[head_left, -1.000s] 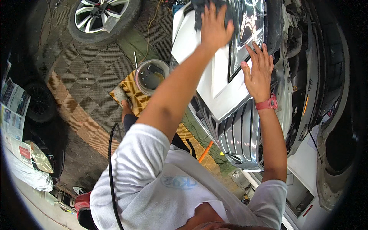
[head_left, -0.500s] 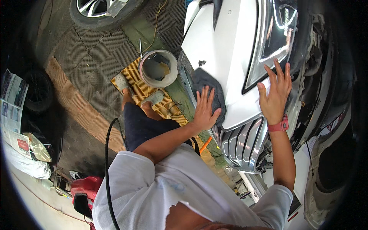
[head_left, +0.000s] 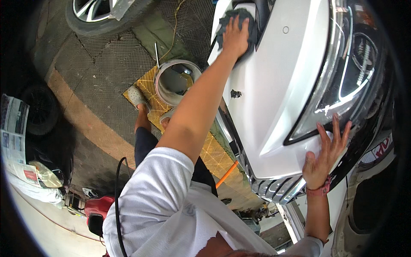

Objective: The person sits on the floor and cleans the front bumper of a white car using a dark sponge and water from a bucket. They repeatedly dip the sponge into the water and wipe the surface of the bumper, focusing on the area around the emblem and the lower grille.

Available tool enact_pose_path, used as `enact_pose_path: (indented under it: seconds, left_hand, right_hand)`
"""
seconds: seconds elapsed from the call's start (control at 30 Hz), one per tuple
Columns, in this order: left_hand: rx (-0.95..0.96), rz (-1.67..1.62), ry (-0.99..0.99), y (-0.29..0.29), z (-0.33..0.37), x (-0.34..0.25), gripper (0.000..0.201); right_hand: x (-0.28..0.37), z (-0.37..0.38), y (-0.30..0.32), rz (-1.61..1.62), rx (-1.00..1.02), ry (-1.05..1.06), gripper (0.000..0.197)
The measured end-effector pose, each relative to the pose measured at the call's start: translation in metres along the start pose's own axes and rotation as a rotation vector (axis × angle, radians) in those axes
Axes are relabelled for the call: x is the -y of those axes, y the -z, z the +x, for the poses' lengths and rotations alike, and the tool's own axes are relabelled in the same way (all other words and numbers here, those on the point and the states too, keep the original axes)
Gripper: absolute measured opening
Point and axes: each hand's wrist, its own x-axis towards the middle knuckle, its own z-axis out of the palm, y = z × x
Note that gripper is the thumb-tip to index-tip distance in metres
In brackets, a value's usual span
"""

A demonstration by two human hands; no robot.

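Observation:
My left hand [head_left: 235, 39] presses a bunched dark grey cloth [head_left: 222, 26] against the far part of a white car bumper [head_left: 274, 77], beside a dark recess. Its fingers bend over the cloth, whose underside is hidden. My right hand [head_left: 323, 165] holds nothing and lies with fingers apart on the bumper corner, its fingertips at the lower edge of the headlight [head_left: 342, 85]. A small ragged black mark [head_left: 236, 94] shows on the white panel between my hands and the floor side. Below the panel sits a slatted chrome grille [head_left: 278, 188].
A round bucket [head_left: 160, 85] with murky liquid and a yellowish piece stands on yellow floor grating [head_left: 147, 81] near my feet. A wheel [head_left: 92, 30] lies at the far left. An orange rod [head_left: 227, 174] is by the grille, and a black hose [head_left: 117, 201] runs past my left shoulder.
My left hand has slid the cloth away from me, from near the grille to the far recess. My right hand stays by the headlight. The view has shifted closer to the bumper.

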Motion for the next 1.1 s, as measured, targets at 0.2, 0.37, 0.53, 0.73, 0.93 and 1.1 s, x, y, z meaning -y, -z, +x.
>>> enact_pose_path:
  seconds: [0.2, 0.37, 0.53, 0.73, 0.93, 1.1]
  left_hand:
    - [-0.121, 0.102, -0.071, -0.025, 0.122, 0.127, 0.059]
    - [0.099, 0.058, -0.004, -0.009, -0.022, 0.077, 0.064]
    - [-0.077, 0.055, 0.069, -0.015, -0.175, 0.112, 0.062]
    - [-0.004, -0.458, 0.375, 0.027, -0.322, -0.118, 0.085]
    - [-0.041, -0.350, 0.381, 0.034, -0.273, -0.094, 0.078]
    - [-0.117, -0.390, 0.204, 0.050, -0.121, -0.068, 0.082]
  right_hand:
    - [-0.010, 0.018, -0.007, -0.088, -0.016, 0.072, 0.081]
    - [-0.004, -0.004, -0.009, -0.062, 0.011, -0.067, 0.078]
    - [0.000, 0.009, -0.004, -0.058, -0.043, -0.001, 0.070]
    - [-0.001, 0.010, -0.008, -0.033, -0.072, 0.008, 0.065]
    - [0.000, 0.000, -0.010, -0.007, -0.091, 0.001, 0.054]
    - [0.003, 0.007, -0.006, -0.041, -0.137, 0.032, 0.049]
